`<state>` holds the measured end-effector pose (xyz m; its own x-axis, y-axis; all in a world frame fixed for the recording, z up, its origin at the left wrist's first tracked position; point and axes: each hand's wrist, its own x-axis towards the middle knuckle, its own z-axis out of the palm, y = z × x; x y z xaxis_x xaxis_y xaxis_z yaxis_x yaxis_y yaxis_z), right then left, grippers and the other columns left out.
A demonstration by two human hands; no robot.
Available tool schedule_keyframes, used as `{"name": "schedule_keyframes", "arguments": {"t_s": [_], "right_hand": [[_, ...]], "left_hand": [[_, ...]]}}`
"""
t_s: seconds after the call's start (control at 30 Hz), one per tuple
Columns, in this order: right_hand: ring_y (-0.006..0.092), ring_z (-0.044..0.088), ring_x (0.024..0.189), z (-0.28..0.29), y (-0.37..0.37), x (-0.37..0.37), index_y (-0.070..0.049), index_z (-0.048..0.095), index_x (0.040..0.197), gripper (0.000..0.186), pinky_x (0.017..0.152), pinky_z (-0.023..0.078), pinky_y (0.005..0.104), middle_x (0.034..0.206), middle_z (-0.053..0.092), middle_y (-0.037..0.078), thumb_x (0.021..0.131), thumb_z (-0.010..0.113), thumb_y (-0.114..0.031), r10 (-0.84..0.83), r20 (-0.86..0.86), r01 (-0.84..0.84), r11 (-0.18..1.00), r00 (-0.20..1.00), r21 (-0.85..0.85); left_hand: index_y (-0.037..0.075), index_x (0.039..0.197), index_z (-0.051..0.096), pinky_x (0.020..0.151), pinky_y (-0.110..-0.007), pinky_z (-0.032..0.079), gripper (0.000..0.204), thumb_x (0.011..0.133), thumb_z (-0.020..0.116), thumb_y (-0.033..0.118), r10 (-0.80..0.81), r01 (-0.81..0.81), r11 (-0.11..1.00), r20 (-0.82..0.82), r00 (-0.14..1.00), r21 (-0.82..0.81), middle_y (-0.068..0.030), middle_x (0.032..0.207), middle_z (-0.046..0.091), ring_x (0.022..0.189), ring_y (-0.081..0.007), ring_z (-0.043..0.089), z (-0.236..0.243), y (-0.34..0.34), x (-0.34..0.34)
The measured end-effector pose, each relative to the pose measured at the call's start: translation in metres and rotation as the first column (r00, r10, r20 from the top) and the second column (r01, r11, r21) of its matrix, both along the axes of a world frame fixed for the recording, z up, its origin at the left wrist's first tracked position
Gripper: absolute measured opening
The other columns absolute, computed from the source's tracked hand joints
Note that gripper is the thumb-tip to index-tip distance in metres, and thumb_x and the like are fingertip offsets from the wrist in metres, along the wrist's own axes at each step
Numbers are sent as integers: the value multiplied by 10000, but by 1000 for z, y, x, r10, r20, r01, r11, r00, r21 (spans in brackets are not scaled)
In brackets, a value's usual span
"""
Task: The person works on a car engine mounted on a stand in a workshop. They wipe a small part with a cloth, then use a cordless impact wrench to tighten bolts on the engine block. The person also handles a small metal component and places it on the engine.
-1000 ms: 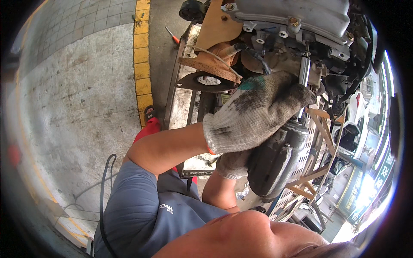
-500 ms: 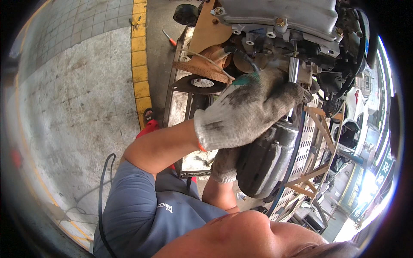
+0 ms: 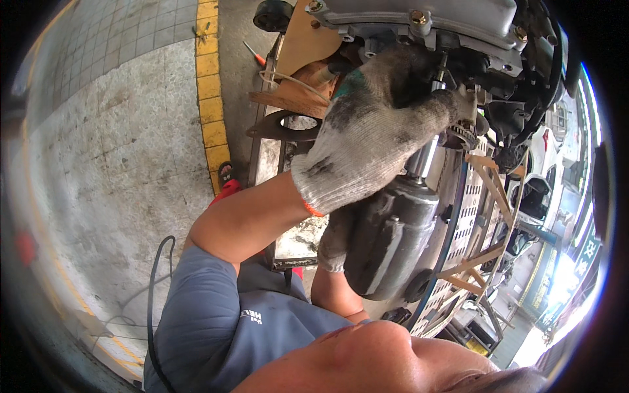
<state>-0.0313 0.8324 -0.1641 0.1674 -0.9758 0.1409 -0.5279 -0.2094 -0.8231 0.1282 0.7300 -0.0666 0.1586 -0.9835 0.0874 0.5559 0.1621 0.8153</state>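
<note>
My left hand, in a soiled white knit glove, reaches up to the underside of a metal engine. Its thumb and fingers close around a long shiny socket; some fingertips are lost among the engine parts. The socket's upper end points at a thin bolt or stud; whether they touch I cannot tell. Below, the socket joins a dark grey impact wrench with a thick round body. My right hand, also gloved, is at the wrench's left side, its fingers mostly hidden behind the body.
Left of the engine are a tan plate, a rusty bracket and a metal frame. A screwdriver with a red handle lies on the floor beyond. A perforated rack stands to the right. A black cable hangs beside my left sleeve.
The wrench and socket have shifted left in view, with the wrench tilting more. My left hand has moved slightly up and left, its fingers reaching farther among the engine parts. The view has shifted slightly.
</note>
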Motion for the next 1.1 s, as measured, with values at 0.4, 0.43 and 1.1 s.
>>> {"name": "schedule_keyframes", "arguments": {"t_s": [0.4, 0.43, 1.1], "right_hand": [[285, 469, 1394, 9, 10, -7, -46, 380, 1537, 726, 1189, 350, 433, 1498, 504, 154, 929, 761, -154, 3, -21, -2, 1000, 1000, 27], [284, 468, 1395, 9, 11, -7, -47, 378, 1538, 728, 1190, 349, 432, 1499, 503, 153, 929, 762, -154, 5, -26, -4, 1000, 1000, 28], [268, 485, 1379, 38, -16, -3, -49, 375, 1542, 742, 1176, 372, 404, 1494, 511, 143, 926, 773, -165, 30, 23, -31, 999, 999, 40]], "left_hand": [[28, 1279, 648, 913, -372, 564, 312, 990, 655, 145, 336, -177, 924, 498, 799, -340, -144, 1210, 683, 1052, -244, 687, -36, 3, -13], [23, 1359, 612, 932, -369, 589, 355, 1020, 624, 127, 653, -214, 752, 662, 367, -623, -131, 1297, 673, 1105, -223, 698, -43, 1, -5], [116, 1376, 625, 1028, -477, 487, 364, 1014, 597, 88, 248, -204, 968, 434, 866, -145, -226, 1330, 602, 1180, -401, 591, -11, -5, -23]]}}
